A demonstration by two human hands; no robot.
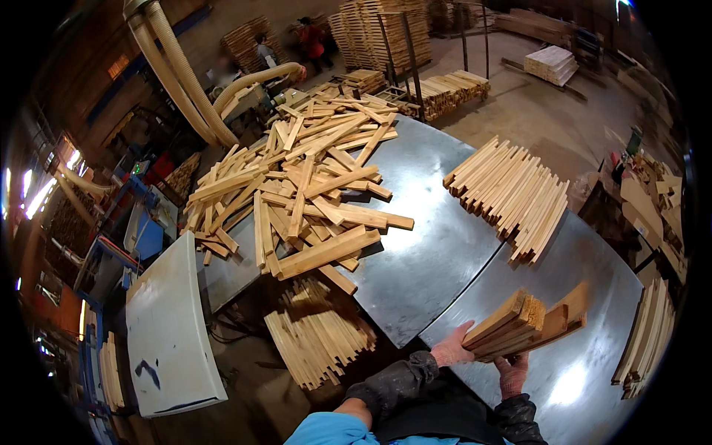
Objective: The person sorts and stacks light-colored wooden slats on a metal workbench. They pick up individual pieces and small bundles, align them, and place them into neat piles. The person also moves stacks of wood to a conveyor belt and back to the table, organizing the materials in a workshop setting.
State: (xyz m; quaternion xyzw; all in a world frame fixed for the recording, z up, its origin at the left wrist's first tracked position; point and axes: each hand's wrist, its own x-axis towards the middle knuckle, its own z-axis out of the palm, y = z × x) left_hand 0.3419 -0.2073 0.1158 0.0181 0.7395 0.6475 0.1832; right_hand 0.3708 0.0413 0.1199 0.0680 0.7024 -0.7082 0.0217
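Both my hands grip one bundle of short wooden slats [528, 324] just above the near part of the round metal table [423, 267]. My left hand [451, 347], in a pinkish glove, holds the bundle's near end from the left. My right hand [512, 372] supports it from below. A loose heap of wooden slats [304, 194] covers the far left of the table. A tidy row of stacked slats [510, 194] lies on the table's right side, beyond the bundle.
More slats [319, 334] lie on the floor below the table's left edge, and another stack [647, 337] sits at the right. A pale flat panel [169, 326] stands at the left. Beige ducts [174, 70] rise behind the heap. Two people [285, 46] stand by far pallets.
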